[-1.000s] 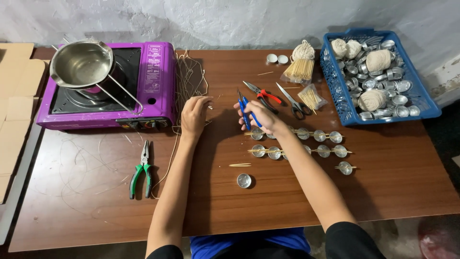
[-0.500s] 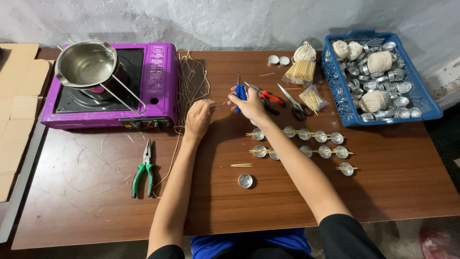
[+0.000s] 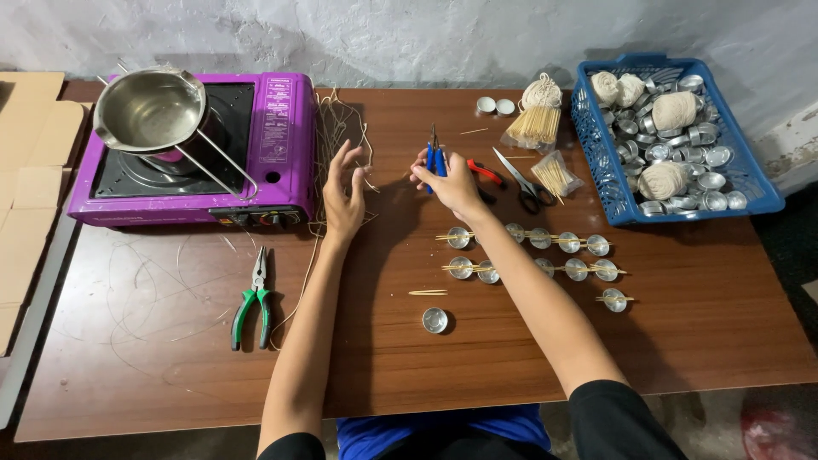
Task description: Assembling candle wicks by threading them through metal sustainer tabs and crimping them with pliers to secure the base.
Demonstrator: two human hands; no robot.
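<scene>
Blue-handled snips (image 3: 435, 158), purple stove (image 3: 256, 149), green-handled pliers (image 3: 252, 300), blue basket (image 3: 596, 145), brown wood-grain table (image 3: 699, 315), silver cups (image 3: 434, 320)

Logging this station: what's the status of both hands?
Right hand shut on blue-handled snips. Left hand open over wick strands. Red-handled pliers close beside.

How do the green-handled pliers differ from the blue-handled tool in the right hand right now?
The green-handled pliers lie flat on the table, untouched; the blue-handled tool is held upright in the right hand. The pliers rest near the table's left front, below the purple stove; the blue tool is at mid-table, beside the open left hand. Both have coloured grips and metal tips.
</scene>
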